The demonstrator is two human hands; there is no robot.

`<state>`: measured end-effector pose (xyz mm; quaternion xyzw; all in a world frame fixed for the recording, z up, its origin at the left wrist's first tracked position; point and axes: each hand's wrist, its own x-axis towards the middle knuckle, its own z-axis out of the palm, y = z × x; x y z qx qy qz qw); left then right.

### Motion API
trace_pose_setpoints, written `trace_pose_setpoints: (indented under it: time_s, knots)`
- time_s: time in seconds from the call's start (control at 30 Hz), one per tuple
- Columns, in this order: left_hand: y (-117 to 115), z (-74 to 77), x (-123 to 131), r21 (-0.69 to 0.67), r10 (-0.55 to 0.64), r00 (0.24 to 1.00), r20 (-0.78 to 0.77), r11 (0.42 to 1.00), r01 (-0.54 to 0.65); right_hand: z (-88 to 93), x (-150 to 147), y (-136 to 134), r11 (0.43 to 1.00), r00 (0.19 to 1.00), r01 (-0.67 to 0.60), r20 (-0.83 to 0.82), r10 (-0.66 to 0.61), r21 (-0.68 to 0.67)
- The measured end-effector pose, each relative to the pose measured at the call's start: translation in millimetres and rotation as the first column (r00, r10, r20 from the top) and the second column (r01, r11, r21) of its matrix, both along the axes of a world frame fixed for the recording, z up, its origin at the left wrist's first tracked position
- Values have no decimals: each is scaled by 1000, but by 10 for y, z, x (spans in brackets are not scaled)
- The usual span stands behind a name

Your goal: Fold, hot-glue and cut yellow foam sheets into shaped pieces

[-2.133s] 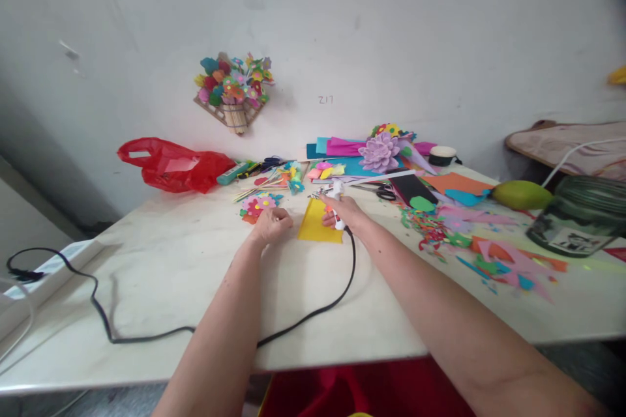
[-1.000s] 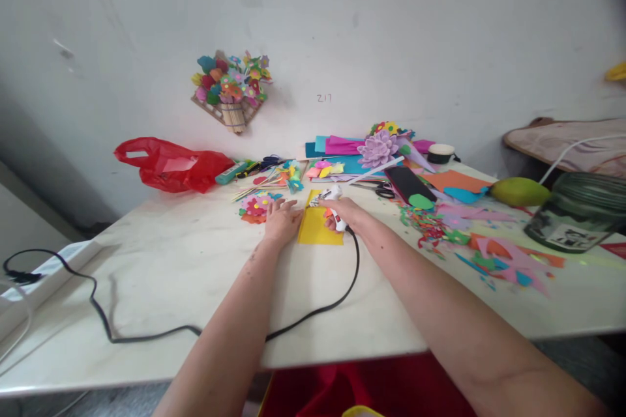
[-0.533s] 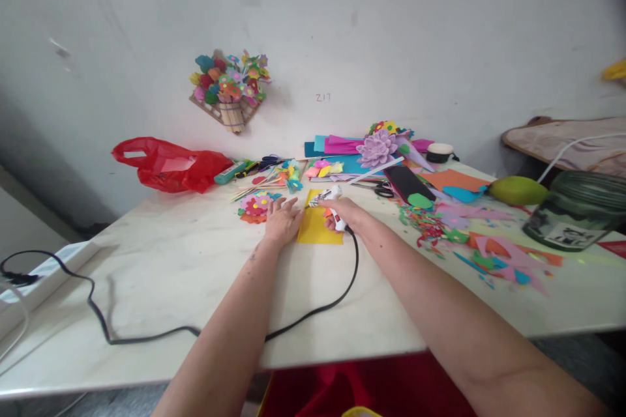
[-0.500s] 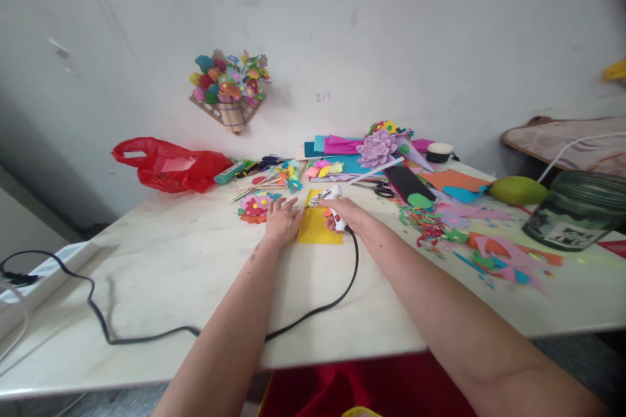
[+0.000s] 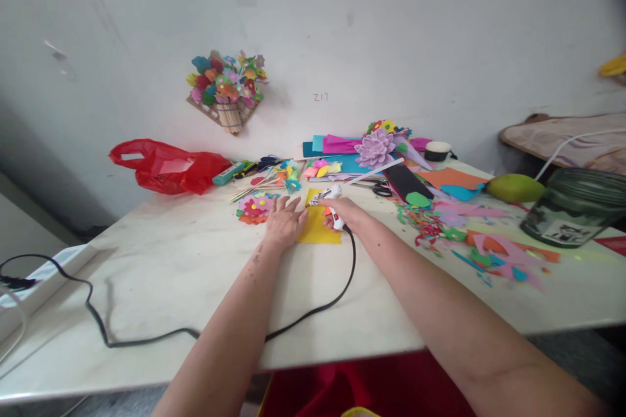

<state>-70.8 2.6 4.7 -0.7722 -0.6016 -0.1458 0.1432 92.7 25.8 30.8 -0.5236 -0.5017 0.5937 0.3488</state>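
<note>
A white glue gun (image 5: 335, 216) with a black cord is gripped in my right hand (image 5: 345, 212), its nozzle pointing left over a yellow sheet (image 5: 320, 232) on the table. My left hand (image 5: 284, 221) lies with its fingers spread at the sheet's left edge, close to the nozzle. What the nozzle touches is too small to make out. Left of that hand sits a cluster of cut-out flowers (image 5: 255, 207) in pink, orange and blue. Beyond it are thin sticks (image 5: 248, 189) and small colourful flowers (image 5: 289, 177).
The black cord (image 5: 147, 339) runs under my left forearm to a power strip (image 5: 53, 273). A red plastic bag (image 5: 169, 168) lies at the back left. Scissors (image 5: 381, 189), a phone (image 5: 405, 184), foam scraps (image 5: 489, 254) and a glass jar (image 5: 572, 208) are on the right.
The view has shifted very slightly. Both hands stay nearly in place, the glue gun still in my right hand over the yellow sheet.
</note>
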Motion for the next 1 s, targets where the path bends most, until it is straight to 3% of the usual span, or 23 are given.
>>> trace_pose_setpoints:
  time_s: [0.57, 0.67, 1.0]
  knots:
    - [-38, 73, -22, -63, -68, 995, 72, 995, 73, -55, 21, 73, 999, 999, 33, 12, -33, 15]
    - [-44, 75, -39, -61, -29, 994, 108, 998, 36, -52, 32, 79, 1000, 1000, 8, -6, -8, 25]
    - [78, -91, -93, -73, 68, 989, 128, 996, -59, -24, 28, 47, 1000, 999, 1, 45, -2, 5]
